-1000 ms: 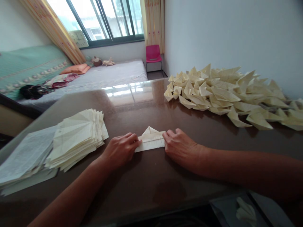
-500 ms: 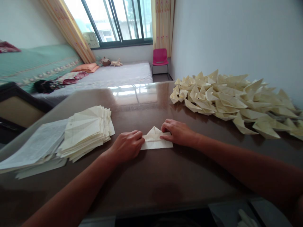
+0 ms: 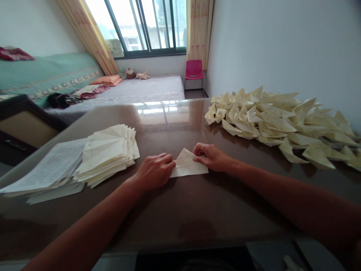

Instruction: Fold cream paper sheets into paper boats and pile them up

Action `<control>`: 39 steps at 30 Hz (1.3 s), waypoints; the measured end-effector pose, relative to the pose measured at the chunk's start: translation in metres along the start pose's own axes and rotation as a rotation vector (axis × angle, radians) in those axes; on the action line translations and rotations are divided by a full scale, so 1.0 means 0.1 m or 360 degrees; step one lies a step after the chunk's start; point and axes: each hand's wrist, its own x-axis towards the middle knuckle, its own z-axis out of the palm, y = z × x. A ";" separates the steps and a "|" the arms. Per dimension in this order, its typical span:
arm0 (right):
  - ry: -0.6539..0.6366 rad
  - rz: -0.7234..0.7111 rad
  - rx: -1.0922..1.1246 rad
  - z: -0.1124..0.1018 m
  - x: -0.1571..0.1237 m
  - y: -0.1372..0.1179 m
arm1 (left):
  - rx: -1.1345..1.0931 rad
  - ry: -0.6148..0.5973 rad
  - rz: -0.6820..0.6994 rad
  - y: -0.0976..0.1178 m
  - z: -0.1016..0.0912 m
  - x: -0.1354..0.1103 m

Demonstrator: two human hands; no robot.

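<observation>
Pinning folded paper (image 3: 188,168) to table (image 3: 180,214) w/ curled L hand (image 3: 154,174), pinching flap w/ R hand (image 3: 213,157), prob. for crease.

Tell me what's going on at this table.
A person has a half-folded paper flat on the table. The left hand rests curled on its left end; the right hand pinches a fold at its right side. A stack of sheets lies to the left, a heap of folded pieces to the right.
</observation>
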 end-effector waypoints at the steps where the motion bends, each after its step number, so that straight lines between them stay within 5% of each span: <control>1: 0.0014 -0.0003 -0.0011 -0.01 0.01 0.01 | -0.0007 0.0006 -0.0005 0.00 0.00 0.00; 13: -0.0004 -0.0072 -0.0028 -0.07 0.05 0.11 | -0.0073 0.0068 -0.0093 -0.01 0.06 0.00; 16: 0.0344 -0.0085 -0.0204 -0.22 0.03 0.03 | -0.0071 0.0183 -0.0108 -0.02 0.08 0.00; 20: 0.0775 -0.0444 -0.0743 -0.34 -0.14 -0.18 | -0.0080 0.0361 -0.0123 -0.01 0.09 0.01; 24: 0.0418 -0.0801 -0.1172 -0.13 -0.27 -0.27 | -0.0123 0.0410 -0.0165 0.02 0.10 0.03; 29: 0.0162 -0.0812 -0.0994 0.19 -0.16 -0.13 | -0.0257 0.0188 -0.0054 0.00 0.12 0.04; 39: -0.0282 -0.0870 -0.1065 -0.03 -0.21 -0.18 | -0.0655 0.0017 0.0230 -0.09 0.07 0.06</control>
